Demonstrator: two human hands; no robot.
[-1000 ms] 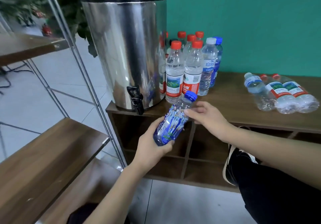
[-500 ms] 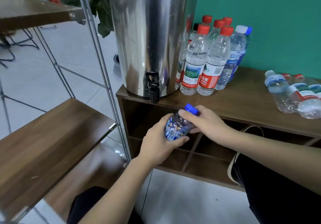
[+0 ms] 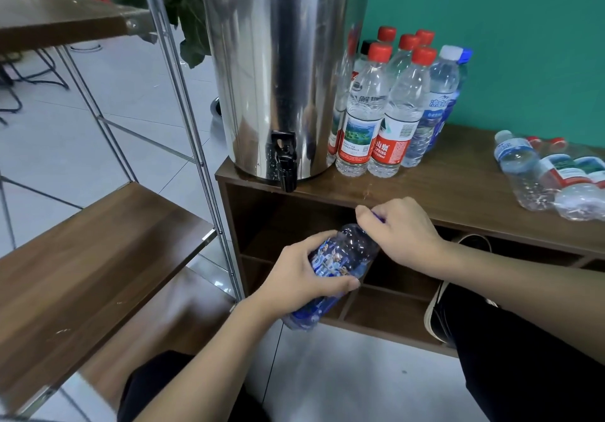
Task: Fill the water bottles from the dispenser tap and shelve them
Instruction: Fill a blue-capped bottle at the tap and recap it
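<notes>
so, in the head view, the left hand [image 3: 296, 277] grips the blue bottle [image 3: 337, 258] below the tap [image 3: 285, 163], the right hand [image 3: 397, 230] pinching its cap; uncapping, likely. upright bottles [image 3: 386, 104] beside the dispenser [image 3: 281, 61] look filled; lying bottles [image 3: 550, 176] remain, shelf [image 3: 82, 258] bare.

plant [image 3: 183, 6] top-left bhd rack | teal wall [image 3: 507, 29] | black shoe [image 3: 438, 310] in cubby
</notes>
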